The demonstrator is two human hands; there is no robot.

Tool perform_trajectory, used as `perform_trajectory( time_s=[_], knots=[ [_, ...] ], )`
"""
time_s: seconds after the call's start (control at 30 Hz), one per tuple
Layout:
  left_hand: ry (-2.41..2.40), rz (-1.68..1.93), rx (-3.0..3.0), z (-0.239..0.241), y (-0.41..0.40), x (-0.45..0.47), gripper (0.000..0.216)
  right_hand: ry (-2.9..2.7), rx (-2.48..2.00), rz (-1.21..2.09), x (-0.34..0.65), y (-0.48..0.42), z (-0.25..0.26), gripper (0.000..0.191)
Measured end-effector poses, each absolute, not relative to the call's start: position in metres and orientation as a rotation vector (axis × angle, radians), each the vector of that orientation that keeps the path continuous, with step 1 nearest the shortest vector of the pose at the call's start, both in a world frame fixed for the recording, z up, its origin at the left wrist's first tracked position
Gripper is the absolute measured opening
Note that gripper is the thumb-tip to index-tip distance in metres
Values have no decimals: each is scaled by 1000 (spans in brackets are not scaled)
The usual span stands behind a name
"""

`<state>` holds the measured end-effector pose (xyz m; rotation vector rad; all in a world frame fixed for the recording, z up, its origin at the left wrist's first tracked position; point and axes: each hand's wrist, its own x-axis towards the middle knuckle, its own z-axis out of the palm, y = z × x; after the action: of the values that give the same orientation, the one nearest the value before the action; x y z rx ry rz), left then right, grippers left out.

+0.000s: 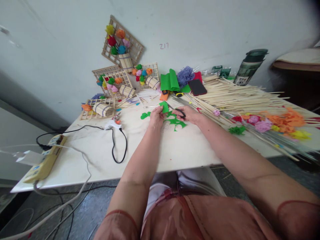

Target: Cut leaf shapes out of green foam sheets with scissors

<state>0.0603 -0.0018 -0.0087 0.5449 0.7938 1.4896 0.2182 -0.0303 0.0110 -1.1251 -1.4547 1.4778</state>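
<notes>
Where both hands meet, green paper (164, 106): small bright flat piece, above the table's (175, 150) middle.
Left hand (156, 116): pinches the green paper.
Right hand (191, 115): closed around scissors (172, 107) handles.
Stick baskets (125, 61): at the table's far edge, holding paper flowers (117, 40).

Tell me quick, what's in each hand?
Left hand: closed on a green paper piece.
Right hand: closed on scissors.

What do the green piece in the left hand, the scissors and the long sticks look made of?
Green piece: matte, flat, probably felt or foam sheet. Scissors: shiny metal blades, black handles, likely plastic. Long sticks: pale, thin, straight, apparently bamboo or wood.
</notes>
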Motion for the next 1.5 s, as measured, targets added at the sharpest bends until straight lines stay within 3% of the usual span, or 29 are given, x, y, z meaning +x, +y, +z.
perform_trajectory(
  time_s=[1.5],
  knots=[
    [774, 1419, 489, -6, -3, 57, 11, -1487, -1144, 1471, 219, -28, 7, 32]
  ],
)
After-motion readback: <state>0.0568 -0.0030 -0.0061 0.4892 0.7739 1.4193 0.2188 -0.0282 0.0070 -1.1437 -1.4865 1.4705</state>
